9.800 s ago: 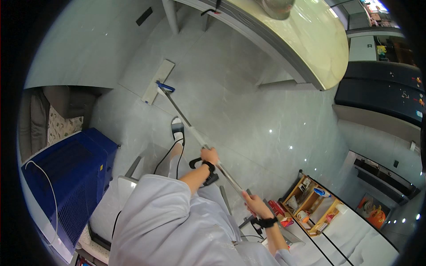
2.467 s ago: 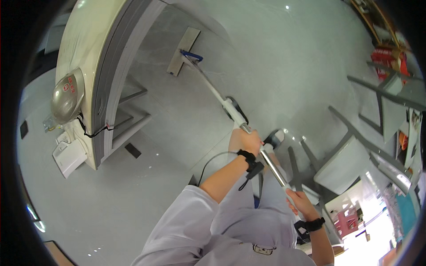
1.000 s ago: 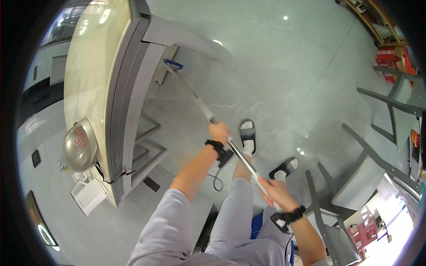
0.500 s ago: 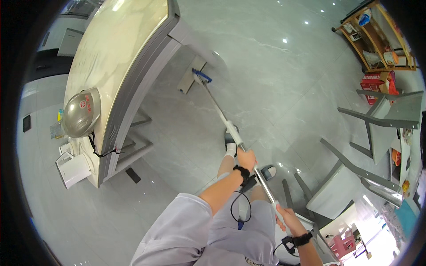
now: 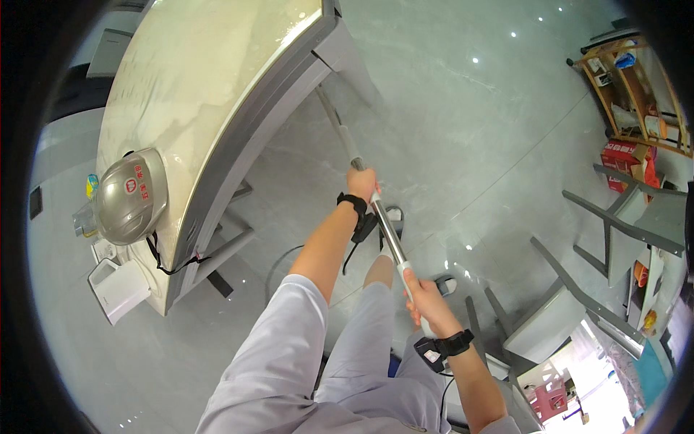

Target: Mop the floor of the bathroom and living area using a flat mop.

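A flat mop with a white and silver pole (image 5: pixel 390 233) slants from beside my lap up toward the table. My left hand (image 5: pixel 361 183) is wrapped round its middle. Lower down, my right hand (image 5: pixel 429 300) grips the white end section. The mop's head is hidden beneath the marble-topped table (image 5: pixel 210 79); only the pole's upper part shows entering under the table edge. Dark straps with small devices sit on both my wrists.
On the table stand a silver helmet (image 5: pixel 131 197) and a white jug (image 5: pixel 119 289). Grey chairs (image 5: pixel 557 318) line the right side. Behind them are a red box (image 5: pixel 625 163) and a wooden shelf cart (image 5: pixel 636 90). My sandalled feet are on the glossy tiles.
Both my hands have pushed the mop forward and leftward. Its head, visible earlier on the floor beside the table, has slid out of sight under it. My view has shifted slightly.
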{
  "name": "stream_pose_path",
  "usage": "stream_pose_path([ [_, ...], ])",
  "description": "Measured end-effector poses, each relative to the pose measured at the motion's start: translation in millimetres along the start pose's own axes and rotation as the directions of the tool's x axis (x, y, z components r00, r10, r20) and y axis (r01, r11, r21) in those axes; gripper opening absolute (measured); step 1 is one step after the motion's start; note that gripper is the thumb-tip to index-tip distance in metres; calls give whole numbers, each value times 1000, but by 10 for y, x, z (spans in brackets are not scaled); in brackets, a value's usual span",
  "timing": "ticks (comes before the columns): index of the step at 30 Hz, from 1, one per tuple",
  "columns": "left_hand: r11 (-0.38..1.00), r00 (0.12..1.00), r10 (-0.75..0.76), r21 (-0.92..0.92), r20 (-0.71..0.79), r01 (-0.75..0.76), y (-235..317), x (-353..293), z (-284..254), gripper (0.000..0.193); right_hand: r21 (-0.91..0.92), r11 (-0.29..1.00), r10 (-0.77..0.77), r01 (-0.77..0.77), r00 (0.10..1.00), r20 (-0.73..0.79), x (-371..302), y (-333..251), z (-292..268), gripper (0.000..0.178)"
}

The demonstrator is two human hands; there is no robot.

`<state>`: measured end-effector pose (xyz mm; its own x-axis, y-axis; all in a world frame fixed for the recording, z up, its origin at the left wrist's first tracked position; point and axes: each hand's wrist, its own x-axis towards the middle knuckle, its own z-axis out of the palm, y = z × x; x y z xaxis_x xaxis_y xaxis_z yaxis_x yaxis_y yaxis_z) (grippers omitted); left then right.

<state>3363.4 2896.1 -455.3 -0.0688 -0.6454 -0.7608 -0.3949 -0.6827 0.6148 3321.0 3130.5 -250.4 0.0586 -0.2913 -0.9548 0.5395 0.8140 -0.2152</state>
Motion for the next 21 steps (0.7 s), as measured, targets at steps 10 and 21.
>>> stream_pose_path([
  [10, 995, 999, -52, -87, 3, 52, -938, -1374, 216, 10, 29, 999, 40, -39, 999, -13, -897, 1142, -364, 53],
  [21, 975, 981, -188, -109, 57, 193, -2654, -3587, 688, 21, -34, 984, 177, -177, 984, -12, -2353, 3127, -1398, 53],
])
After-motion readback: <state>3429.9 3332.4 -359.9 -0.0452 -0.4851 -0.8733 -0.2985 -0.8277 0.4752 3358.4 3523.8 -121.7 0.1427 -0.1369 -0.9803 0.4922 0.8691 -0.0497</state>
